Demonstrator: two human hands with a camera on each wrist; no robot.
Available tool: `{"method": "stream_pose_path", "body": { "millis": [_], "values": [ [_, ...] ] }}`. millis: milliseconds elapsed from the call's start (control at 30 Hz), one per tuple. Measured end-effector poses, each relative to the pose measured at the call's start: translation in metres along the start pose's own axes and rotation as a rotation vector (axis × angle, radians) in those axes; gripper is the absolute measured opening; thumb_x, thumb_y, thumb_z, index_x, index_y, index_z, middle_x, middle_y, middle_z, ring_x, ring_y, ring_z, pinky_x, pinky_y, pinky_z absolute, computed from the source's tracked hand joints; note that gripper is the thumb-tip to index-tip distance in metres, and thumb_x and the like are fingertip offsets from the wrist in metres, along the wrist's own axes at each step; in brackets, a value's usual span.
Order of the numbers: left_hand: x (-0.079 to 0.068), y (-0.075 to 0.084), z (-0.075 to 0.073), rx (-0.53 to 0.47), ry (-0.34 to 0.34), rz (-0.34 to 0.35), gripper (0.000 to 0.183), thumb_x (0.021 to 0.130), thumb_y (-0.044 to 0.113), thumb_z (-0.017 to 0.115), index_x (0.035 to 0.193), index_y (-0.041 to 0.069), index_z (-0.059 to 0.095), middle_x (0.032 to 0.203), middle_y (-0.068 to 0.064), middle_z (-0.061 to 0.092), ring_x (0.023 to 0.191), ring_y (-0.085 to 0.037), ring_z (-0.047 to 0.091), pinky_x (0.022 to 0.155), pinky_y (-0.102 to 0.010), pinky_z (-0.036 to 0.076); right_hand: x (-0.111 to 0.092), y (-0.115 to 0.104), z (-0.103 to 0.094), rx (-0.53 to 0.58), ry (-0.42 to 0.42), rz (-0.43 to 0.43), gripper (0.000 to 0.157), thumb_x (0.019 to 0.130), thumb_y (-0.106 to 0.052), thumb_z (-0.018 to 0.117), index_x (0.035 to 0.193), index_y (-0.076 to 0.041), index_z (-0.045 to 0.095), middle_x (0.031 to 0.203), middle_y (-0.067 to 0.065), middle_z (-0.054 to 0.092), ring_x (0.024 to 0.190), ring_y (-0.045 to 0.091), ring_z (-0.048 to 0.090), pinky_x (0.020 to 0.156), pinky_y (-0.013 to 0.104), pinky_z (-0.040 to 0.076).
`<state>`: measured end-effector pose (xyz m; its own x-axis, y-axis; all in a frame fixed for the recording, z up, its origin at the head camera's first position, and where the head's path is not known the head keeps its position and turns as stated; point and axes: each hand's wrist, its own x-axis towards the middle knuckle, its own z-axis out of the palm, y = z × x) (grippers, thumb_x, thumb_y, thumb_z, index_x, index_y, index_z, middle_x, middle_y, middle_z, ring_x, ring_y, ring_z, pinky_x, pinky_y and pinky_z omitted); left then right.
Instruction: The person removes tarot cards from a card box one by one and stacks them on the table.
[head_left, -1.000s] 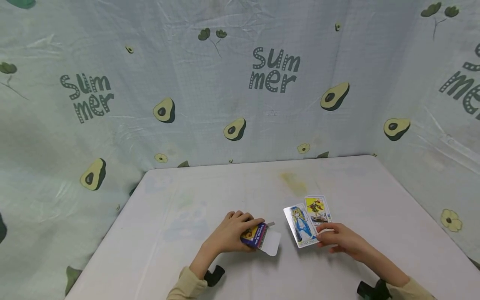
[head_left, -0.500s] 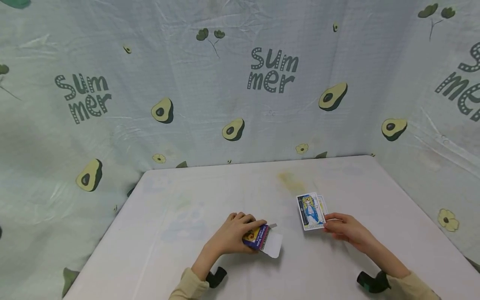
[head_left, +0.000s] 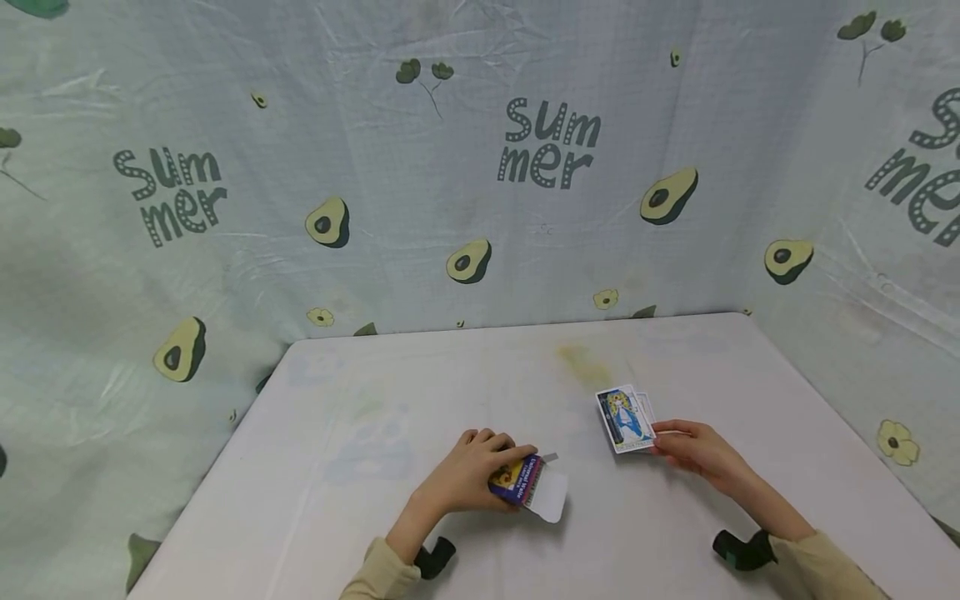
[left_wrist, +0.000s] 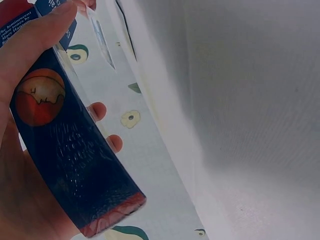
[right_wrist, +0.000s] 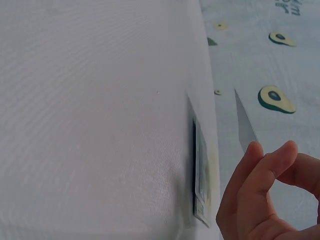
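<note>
My left hand (head_left: 471, 473) grips a dark blue and yellow tarot card box (head_left: 514, 478), its white end flap (head_left: 550, 495) hanging open toward the right. In the left wrist view the box's side (left_wrist: 75, 145) shows a red-orange face, and the thumb lies along the top. Over on the right, my right hand (head_left: 701, 454) pinches one card (head_left: 627, 421) with a blue figure by its near right corner. Seen from the right wrist, that card (right_wrist: 245, 122) is raised and tilted above a few cards (right_wrist: 201, 172) lying on the table.
A white-covered table (head_left: 360, 533) lies under both hands, with a yellowish stain (head_left: 585, 364) toward the back. Behind it hangs a pale curtain (head_left: 420, 167) printed with avocados. Black wrist mounts (head_left: 742, 550) sit close to the tabletop.
My right hand has carried the pinched card away from me and to the right, so it now overlaps the cards on the table. My left hand and the box have barely moved.
</note>
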<state>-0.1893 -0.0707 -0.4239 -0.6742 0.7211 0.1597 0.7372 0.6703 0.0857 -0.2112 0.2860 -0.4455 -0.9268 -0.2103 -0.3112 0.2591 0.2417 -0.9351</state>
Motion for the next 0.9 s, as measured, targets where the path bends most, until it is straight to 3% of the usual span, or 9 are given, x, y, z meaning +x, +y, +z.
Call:
{"method": "stream_pose_path", "body": {
  "millis": [433, 900],
  "values": [
    [-0.001, 0.002, -0.002, 0.014, 0.005, 0.014, 0.077, 0.065, 0.052, 0.071, 0.133, 0.032, 0.041, 0.109, 0.008, 0.053, 0.094, -0.010, 0.044, 0.089, -0.036, 0.035, 0.013, 0.006, -0.007, 0.020, 0.040, 0.021, 0.056, 0.088, -0.017, 0.054, 0.129, 0.014, 0.031, 0.081, -0.006, 0.063, 0.071, 0.003, 0.058, 0.062, 0.016, 0.048],
    [0.000, 0.003, -0.002, 0.003, 0.006, 0.013, 0.076, 0.065, 0.050, 0.072, 0.132, 0.031, 0.042, 0.109, 0.008, 0.053, 0.093, -0.010, 0.044, 0.087, -0.035, 0.035, 0.014, 0.011, -0.010, -0.049, 0.074, 0.037, 0.059, 0.086, -0.019, 0.057, 0.129, 0.013, 0.033, 0.083, -0.005, 0.065, 0.070, 0.004, 0.057, 0.061, 0.016, 0.047]
  ]
}}
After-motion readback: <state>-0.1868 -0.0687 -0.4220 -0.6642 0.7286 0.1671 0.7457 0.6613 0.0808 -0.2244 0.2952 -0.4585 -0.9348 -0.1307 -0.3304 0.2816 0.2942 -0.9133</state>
